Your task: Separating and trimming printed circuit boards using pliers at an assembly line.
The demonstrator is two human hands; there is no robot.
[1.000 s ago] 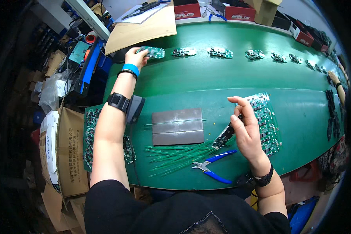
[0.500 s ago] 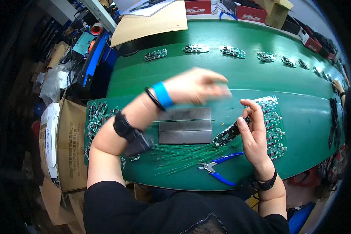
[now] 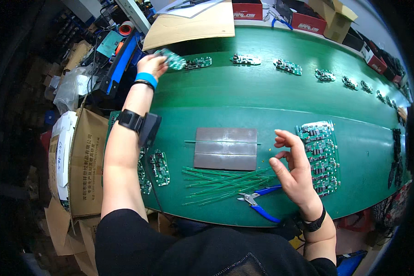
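Over the surface [image 3: 216, 96], pinching a board [image 3: 172, 60] in left hand [image 3: 152, 65], curling empty right hand [image 3: 295, 172] half-open, possibly bumping neighbouring board [image 3: 199, 63] through crowding.

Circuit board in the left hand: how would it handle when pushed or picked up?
Likely stiff and light: the left hand grips only one end and the circuit board, slightly blurred, shows no obvious sag. Perhaps fragile: the neighbouring board just to its right carries raised parts that could catch when pushed.
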